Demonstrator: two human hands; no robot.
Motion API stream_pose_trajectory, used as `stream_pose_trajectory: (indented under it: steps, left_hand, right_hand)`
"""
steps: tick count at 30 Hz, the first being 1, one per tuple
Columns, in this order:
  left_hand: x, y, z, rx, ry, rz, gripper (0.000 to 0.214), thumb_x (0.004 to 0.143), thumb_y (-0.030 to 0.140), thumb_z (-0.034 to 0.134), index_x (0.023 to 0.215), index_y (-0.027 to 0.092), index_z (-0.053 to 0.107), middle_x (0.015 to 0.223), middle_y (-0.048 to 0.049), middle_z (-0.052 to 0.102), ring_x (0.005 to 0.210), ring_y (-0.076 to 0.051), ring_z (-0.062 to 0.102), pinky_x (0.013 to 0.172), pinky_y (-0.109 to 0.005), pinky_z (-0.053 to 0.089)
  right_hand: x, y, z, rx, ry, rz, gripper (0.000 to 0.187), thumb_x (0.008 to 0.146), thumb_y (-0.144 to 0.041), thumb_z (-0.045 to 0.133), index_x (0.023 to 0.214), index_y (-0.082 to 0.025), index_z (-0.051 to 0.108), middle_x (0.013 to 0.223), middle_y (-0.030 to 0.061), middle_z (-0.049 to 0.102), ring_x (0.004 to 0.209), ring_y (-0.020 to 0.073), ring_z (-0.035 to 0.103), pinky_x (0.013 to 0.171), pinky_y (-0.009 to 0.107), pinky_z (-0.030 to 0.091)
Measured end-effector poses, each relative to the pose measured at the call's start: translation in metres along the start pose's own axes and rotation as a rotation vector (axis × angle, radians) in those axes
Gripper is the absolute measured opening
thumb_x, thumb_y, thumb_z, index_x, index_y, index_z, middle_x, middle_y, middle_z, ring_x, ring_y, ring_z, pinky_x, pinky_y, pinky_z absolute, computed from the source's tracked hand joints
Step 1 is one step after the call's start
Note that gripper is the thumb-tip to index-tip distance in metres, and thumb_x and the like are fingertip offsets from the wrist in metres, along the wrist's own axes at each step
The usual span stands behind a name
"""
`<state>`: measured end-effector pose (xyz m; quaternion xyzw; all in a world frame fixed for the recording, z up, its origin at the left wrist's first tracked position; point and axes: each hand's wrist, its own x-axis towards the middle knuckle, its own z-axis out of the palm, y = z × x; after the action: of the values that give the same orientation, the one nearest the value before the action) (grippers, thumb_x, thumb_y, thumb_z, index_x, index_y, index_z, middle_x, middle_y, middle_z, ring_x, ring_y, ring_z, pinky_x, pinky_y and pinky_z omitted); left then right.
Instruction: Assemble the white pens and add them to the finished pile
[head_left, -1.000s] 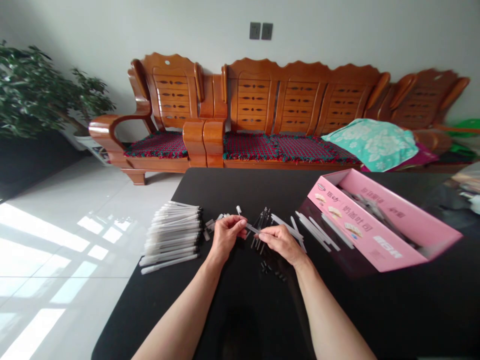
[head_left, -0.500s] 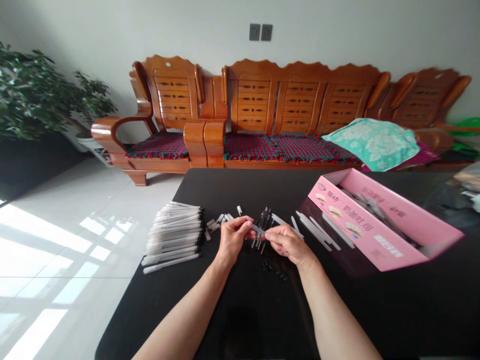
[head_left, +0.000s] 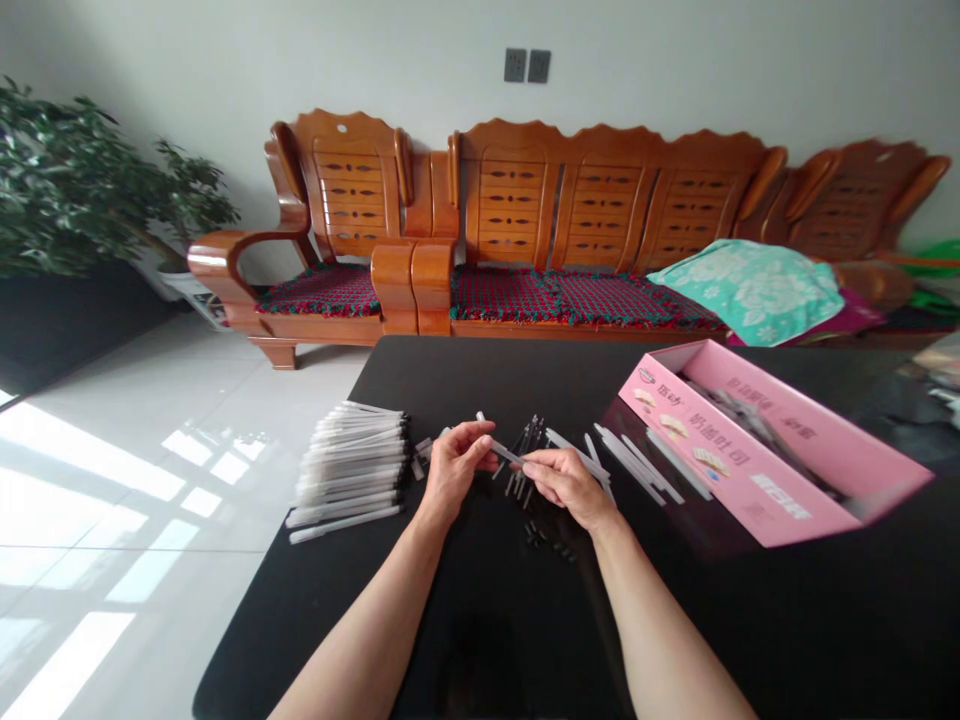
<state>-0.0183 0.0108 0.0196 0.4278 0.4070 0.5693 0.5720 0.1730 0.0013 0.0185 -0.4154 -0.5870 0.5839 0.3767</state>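
1. Wooden seating (head_left: 600, 200): along the wall beyond the table, patterned covers on the seats.
2. Table (head_left: 517, 630): black and glossy; carries all the work.
3. Pink box (head_left: 739, 465): open-topped, set at an angle on the right; contents partly hidden.
4. Stack of pens (head_left: 349, 465): pale barrels laid side by side at the left, dark ends toward the hands.
5. Left hand (head_left: 454, 465): grip pinched, thumb and fingers, on the far-left end of a slim pale tube. Right hand (head_left: 568, 482): grip likewise closed on the nearer, right-hand end.
6. Slim pale tube (head_left: 506, 454): between the two hands, over the middle of the table, sloping. Handling, my judgement: one hand steadies, the other does the fine work; keep any push along the tube's length, pinch lightly so it neither bends nor skids.
7. Loose white tubes (head_left: 630, 462): between right hand and box.
8. Dark thin rods (head_left: 534, 437): bunched just past the fingers; best not to brush them with the knuckles.
9. Small pale pieces (head_left: 422, 449): beside the left hand, partly hidden.
10. Black bits (head_left: 534, 535): scattered nearer the wearer; too small to make out, easily swept by a wrist.
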Motion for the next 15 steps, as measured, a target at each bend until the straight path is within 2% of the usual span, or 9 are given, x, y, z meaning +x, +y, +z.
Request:
stream_pose_trajectory:
  steps: [4,7,10,13,15]
  left_hand:
    - [0.0,0.004,-0.001,-0.004,0.006,-0.01,0.036,0.072,0.04,0.076,0.091,0.01,0.07,0.069,-0.0013,0.065,0.056,-0.01,0.061,0.057,-0.024,0.056]
    - [0.0,0.024,-0.016,0.049,0.117,0.055,0.034,0.073,0.039,0.075,0.089,0.01,0.07,0.066,-0.0005,0.064,0.054,-0.009,0.058,0.053,-0.021,0.052]
    - [-0.003,0.053,-0.052,0.184,0.336,0.213,0.034,0.074,0.038,0.073,0.095,0.012,0.07,0.055,0.0044,0.055,0.044,-0.005,0.045,0.041,-0.015,0.036]
    - [-0.01,0.072,-0.102,0.324,0.557,0.339,0.035,0.075,0.04,0.07,0.099,0.014,0.07,0.06,0.0037,0.058,0.046,-0.005,0.044,0.041,-0.016,0.032]
    - [-0.015,0.074,-0.133,0.508,0.703,0.33,0.039,0.076,0.045,0.066,0.099,0.015,0.071,0.059,0.0031,0.059,0.046,-0.007,0.046,0.042,-0.018,0.034]
  right_hand:
    - [-0.001,0.001,-0.003,-0.001,0.039,-0.024,0.034,0.086,-0.045,0.062,0.086,-0.013,0.072,0.044,-0.0066,0.041,0.038,0.0052,0.029,0.037,0.02,0.017]
    - [0.0,0.004,-0.008,0.064,0.152,-0.039,0.038,0.086,-0.048,0.06,0.094,-0.013,0.073,0.044,-0.0054,0.047,0.036,0.0058,0.032,0.035,0.019,0.019]
    - [0.002,0.005,-0.012,0.144,0.384,-0.128,0.037,0.083,-0.048,0.063,0.094,-0.013,0.072,0.043,-0.0055,0.048,0.034,0.0062,0.033,0.034,0.02,0.02]
    - [0.004,0.006,-0.02,0.143,0.711,-0.231,0.036,0.08,-0.047,0.066,0.091,-0.012,0.071,0.043,-0.0061,0.047,0.034,0.007,0.034,0.033,0.02,0.022]
    - [0.004,0.009,-0.031,0.049,0.898,-0.258,0.038,0.08,-0.047,0.065,0.091,-0.012,0.071,0.044,-0.0058,0.048,0.034,0.0078,0.037,0.034,0.02,0.026]
